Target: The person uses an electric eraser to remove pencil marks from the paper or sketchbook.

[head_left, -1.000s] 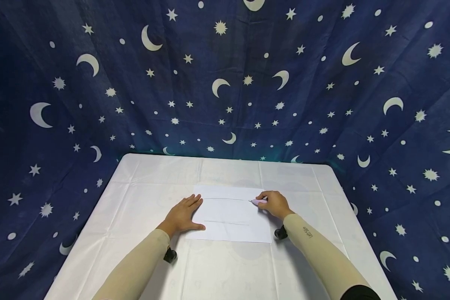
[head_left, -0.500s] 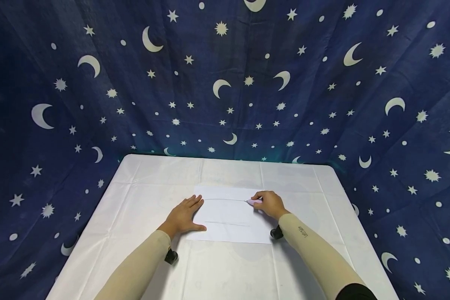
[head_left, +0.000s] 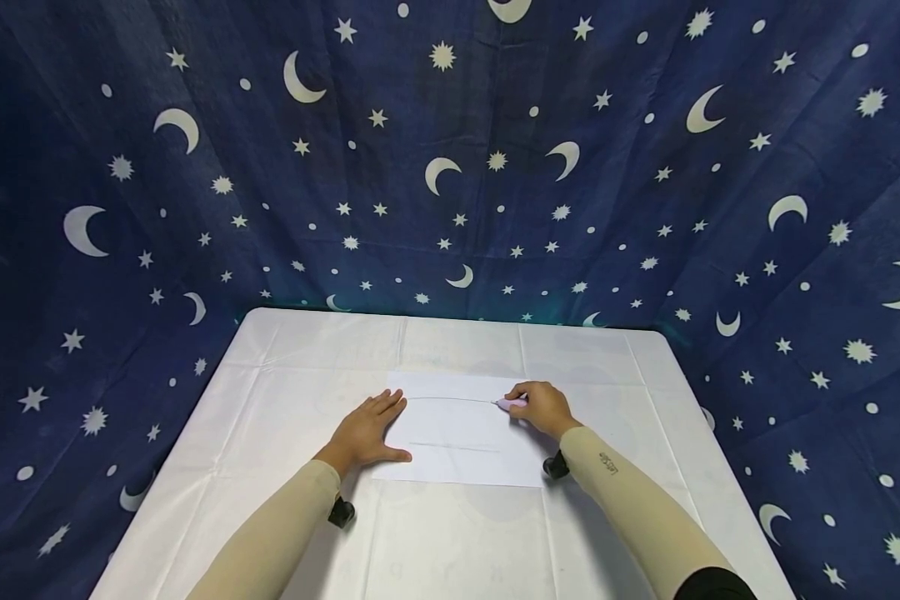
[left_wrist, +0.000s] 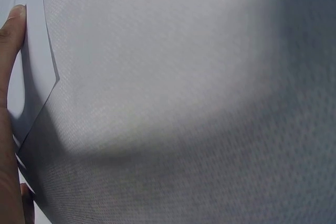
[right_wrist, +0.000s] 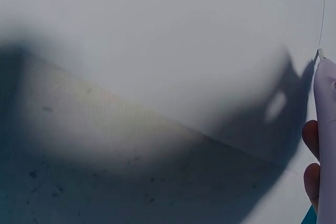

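A white sheet of paper (head_left: 457, 467) lies on the white-covered table, with two thin, roughly parallel lines across it. Whether they are drawn or cut, I cannot tell. My left hand (head_left: 363, 433) lies spread over the sheet's left edge, thumb apart from the fingers. In the left wrist view, its thumb (left_wrist: 13, 30) rests by the paper's corner. On the right, my right hand (head_left: 551, 408) grips a pale lilac pen-shaped tool (right_wrist: 328, 124) with a narrow tip. That tip stands at the right end of the upper line (head_left: 450, 398). The right wrist view shows two fingertips (right_wrist: 311, 182) beside the thick body.
The white table cover (head_left: 307, 350) has fold creases and surrounds the paper. A dark blue curtain (head_left: 390, 167) with moons and stars hangs behind the table and along both sides. Small black wrist cameras (head_left: 341, 512) sit under both forearms.
The lilac tool's tip moved slightly left along the upper line, then slightly back right. My left hand and the paper have stayed in place.
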Motion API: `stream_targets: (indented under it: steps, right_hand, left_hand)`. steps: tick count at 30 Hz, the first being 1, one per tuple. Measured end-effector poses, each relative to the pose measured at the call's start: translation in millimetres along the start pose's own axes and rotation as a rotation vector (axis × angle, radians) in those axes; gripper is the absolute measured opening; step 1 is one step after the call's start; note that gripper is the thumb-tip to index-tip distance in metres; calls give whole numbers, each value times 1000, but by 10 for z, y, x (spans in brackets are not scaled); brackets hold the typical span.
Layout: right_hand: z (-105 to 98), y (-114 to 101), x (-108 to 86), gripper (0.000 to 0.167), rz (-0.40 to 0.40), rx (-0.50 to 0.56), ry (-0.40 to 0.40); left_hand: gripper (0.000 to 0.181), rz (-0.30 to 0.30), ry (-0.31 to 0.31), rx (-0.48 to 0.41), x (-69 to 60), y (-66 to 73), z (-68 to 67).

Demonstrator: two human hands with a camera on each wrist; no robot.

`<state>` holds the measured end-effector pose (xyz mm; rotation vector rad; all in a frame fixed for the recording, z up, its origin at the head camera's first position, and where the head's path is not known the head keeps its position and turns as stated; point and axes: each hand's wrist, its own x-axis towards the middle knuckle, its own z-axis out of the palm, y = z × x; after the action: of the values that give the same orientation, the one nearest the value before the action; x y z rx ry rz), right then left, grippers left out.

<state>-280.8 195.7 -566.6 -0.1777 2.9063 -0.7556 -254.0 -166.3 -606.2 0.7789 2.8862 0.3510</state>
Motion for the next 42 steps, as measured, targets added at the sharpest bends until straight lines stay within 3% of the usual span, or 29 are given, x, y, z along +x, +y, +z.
stream_targets:
  steps: [12, 23, 31, 42]
  right_hand:
    - [0, -153, 8, 17, -14, -2, -6]
    - [-33, -77, -45, 18, -17, -23, 3]
    - [-2, -139, -39, 19, -17, -5, -15]
    - [7, -126, -25, 18, -31, -15, -6]
  left_hand:
    - [110, -1, -18, -16, -28, 8, -44]
    - [110, -15, -6, -4, -54, 53, 22]
    - [111, -24, -18, -18, -61, 90, 28]
    - [109, -2, 11, -10, -63, 75, 42]
